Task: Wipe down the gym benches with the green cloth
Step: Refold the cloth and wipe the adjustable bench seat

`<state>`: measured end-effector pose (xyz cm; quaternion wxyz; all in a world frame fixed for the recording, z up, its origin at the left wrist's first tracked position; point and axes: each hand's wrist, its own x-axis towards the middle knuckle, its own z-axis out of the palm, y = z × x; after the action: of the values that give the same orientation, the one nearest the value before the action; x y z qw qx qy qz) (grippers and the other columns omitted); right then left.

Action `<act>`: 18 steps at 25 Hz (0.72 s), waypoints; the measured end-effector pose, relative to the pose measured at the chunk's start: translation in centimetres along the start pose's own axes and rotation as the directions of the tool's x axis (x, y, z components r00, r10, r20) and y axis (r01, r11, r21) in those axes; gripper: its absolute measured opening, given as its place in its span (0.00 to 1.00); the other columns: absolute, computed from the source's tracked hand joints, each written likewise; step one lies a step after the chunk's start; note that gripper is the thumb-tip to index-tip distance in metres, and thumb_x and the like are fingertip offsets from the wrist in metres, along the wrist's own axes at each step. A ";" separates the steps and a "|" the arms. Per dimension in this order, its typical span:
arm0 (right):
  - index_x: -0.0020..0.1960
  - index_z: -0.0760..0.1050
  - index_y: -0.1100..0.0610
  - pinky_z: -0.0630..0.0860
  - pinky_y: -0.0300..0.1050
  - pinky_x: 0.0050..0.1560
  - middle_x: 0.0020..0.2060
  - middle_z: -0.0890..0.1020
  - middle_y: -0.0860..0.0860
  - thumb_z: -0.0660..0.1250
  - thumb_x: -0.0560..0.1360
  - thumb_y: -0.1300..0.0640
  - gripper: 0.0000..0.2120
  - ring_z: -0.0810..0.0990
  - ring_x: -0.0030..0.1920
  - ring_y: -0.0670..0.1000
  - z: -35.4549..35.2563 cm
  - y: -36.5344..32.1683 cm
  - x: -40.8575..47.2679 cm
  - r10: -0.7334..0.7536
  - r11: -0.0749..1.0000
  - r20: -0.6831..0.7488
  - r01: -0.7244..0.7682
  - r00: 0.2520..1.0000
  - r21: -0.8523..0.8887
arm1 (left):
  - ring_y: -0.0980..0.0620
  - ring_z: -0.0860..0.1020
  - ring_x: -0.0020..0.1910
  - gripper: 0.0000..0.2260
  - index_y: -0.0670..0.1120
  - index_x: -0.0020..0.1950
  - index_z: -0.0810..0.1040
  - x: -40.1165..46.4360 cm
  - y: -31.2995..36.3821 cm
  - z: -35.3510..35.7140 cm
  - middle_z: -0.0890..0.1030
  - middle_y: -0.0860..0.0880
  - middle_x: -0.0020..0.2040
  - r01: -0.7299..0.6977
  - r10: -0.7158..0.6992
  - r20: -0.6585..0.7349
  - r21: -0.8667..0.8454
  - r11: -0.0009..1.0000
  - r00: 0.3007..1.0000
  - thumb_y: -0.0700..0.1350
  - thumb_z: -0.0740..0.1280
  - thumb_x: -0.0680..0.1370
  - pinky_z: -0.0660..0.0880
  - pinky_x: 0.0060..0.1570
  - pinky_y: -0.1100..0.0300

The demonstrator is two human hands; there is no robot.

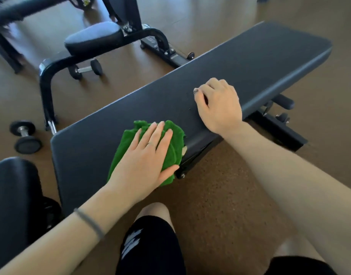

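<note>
**Green cloth pressed to the bench's near edge**

While it lies bunched on the near edge of the long black bench (240, 62), the green cloth (170, 155) is pinned under the left hand (145, 157), whose straight fingers lie flat and close together on top of it. Just beside it, the right hand (218, 105) rests on the same pad with fingers curled under, holding nothing. Beyond the bench stands a second bench frame with a round seat pad (93, 37); two dumbbells (85, 69) (25, 135) lie on the brown floor (220, 195).
</note>
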<state>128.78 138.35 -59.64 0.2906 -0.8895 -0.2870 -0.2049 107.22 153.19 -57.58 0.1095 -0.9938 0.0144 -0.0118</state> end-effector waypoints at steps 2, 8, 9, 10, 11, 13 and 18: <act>0.39 0.78 0.59 0.73 0.54 0.43 0.39 0.80 0.54 0.52 0.84 0.51 0.23 0.76 0.41 0.59 0.5 0.3 0.1 0.060 0.995 -0.008 -0.059 0.998 0.080 | 0.41 0.57 0.83 0.38 0.43 0.83 0.60 4.6 1.6 -0.2 0.59 0.41 0.83 0.018 -0.016 0.024 -0.080 0.997 1.000 0.67 0.56 0.81 0.55 0.81 0.43; 0.42 0.80 0.60 0.73 0.54 0.40 0.42 0.81 0.57 0.54 0.84 0.54 0.20 0.78 0.41 0.61 -0.4 4.0 1.8 -0.148 0.988 -0.053 0.151 0.987 0.044 | 0.43 0.56 0.83 0.37 0.44 0.84 0.55 4.4 3.2 -0.9 0.57 0.42 0.84 0.037 -0.035 0.047 -0.047 0.998 0.998 0.65 0.54 0.82 0.54 0.81 0.43; 0.45 0.81 0.60 0.74 0.53 0.43 0.45 0.81 0.56 0.54 0.84 0.54 0.20 0.78 0.44 0.60 -0.5 4.9 1.6 -0.121 0.991 -0.033 0.123 0.992 0.052 | 0.43 0.57 0.83 0.36 0.44 0.84 0.56 2.6 2.8 -0.7 0.58 0.42 0.84 0.026 -0.024 0.048 -0.029 0.999 0.999 0.64 0.56 0.83 0.57 0.81 0.42; 0.46 0.81 0.60 0.73 0.51 0.44 0.46 0.81 0.54 0.53 0.84 0.53 0.21 0.78 0.46 0.58 -0.6 5.2 1.3 -0.071 0.995 -0.021 0.072 0.997 0.073 | 0.43 0.58 0.83 0.35 0.44 0.84 0.56 1.0 2.3 -0.8 0.59 0.42 0.83 0.027 -0.025 0.044 -0.029 0.999 0.999 0.63 0.57 0.83 0.59 0.80 0.42; 0.46 0.81 0.59 0.73 0.50 0.43 0.46 0.81 0.53 0.52 0.84 0.53 0.21 0.78 0.46 0.56 -0.6 5.2 1.0 -0.024 0.995 -0.027 0.027 0.999 0.093 | 0.43 0.59 0.82 0.34 0.44 0.84 0.57 0.2 1.8 -0.8 0.60 0.42 0.83 0.036 -0.035 0.031 -0.033 0.999 0.999 0.62 0.58 0.83 0.60 0.79 0.41; 0.45 0.80 0.58 0.71 0.48 0.41 0.46 0.81 0.51 0.52 0.84 0.53 0.21 0.77 0.46 0.54 -0.4 4.7 1.0 0.017 0.995 -0.032 -0.013 0.999 0.101 | 0.41 0.59 0.82 0.35 0.43 0.83 0.59 1.4 2.0 -0.7 0.61 0.41 0.83 0.063 -0.063 0.017 -0.005 0.998 0.998 0.64 0.55 0.83 0.60 0.79 0.41; 0.46 0.80 0.58 0.74 0.50 0.45 0.47 0.82 0.51 0.50 0.84 0.54 0.22 0.78 0.48 0.54 -0.4 5.4 1.2 -0.012 0.991 -0.031 0.016 0.999 0.134 | 0.45 0.52 0.84 0.36 0.45 0.85 0.55 12.0 5.7 -0.9 0.55 0.44 0.85 0.065 -0.052 0.090 -0.143 0.988 0.995 0.65 0.54 0.83 0.48 0.82 0.46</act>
<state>133.00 134.99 -60.78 0.3526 -0.8627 -0.3020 -0.2007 118.99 147.06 -57.70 0.0368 -0.9987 -0.0186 0.0289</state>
